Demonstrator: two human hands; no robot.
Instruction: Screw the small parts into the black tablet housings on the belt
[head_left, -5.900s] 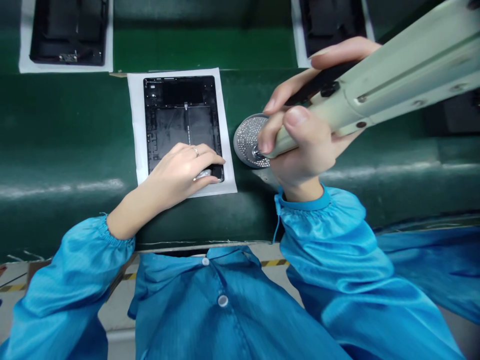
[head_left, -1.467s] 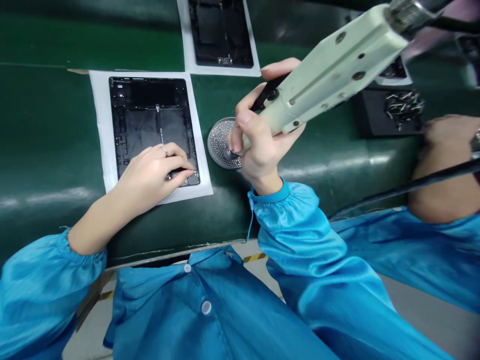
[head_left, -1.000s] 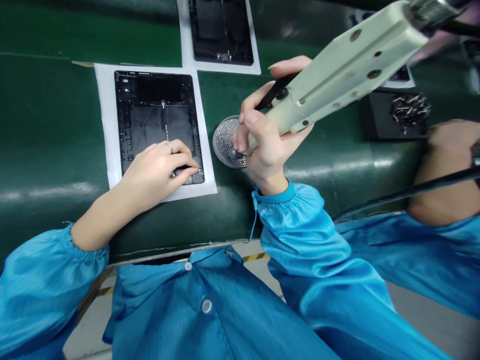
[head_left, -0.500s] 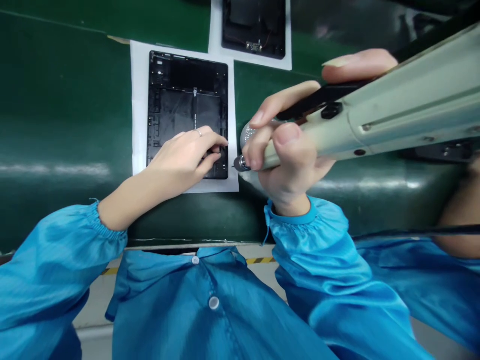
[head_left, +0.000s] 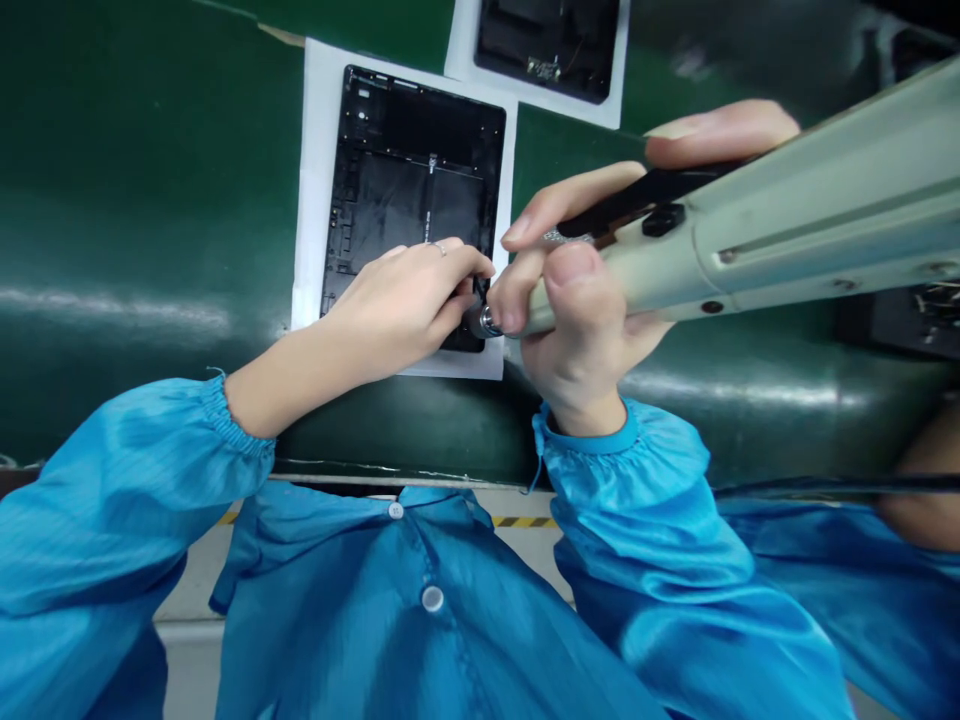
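Note:
A black tablet-like housing point(head_left: 412, 200) lies on a white sheet point(head_left: 315, 190). Over its lower right part is my left hand point(head_left: 409, 305), thumb and fingers closed together; what they pinch, if anything, is too small to make out. My right hand point(head_left: 581, 310) is wrapped round a pale green electric screwdriver point(head_left: 750, 225), which slants up to the right. Its metal tip point(head_left: 487, 321) is beside my left fingertips, over the right edge of the housing. The very end of the tip is hidden.
Behind, a second black housing point(head_left: 551, 45) rests on another white sheet point(head_left: 616, 90). Dark parts point(head_left: 919, 315) lie at the right on the green table point(head_left: 135, 200). At the far right are a person's arm point(head_left: 934, 475) and blue clothing.
The housing, its sheet and my left hand appear farther right in view. The screwdriver's tip, formerly beside the housing, is now at its edge and near my left fingertips.

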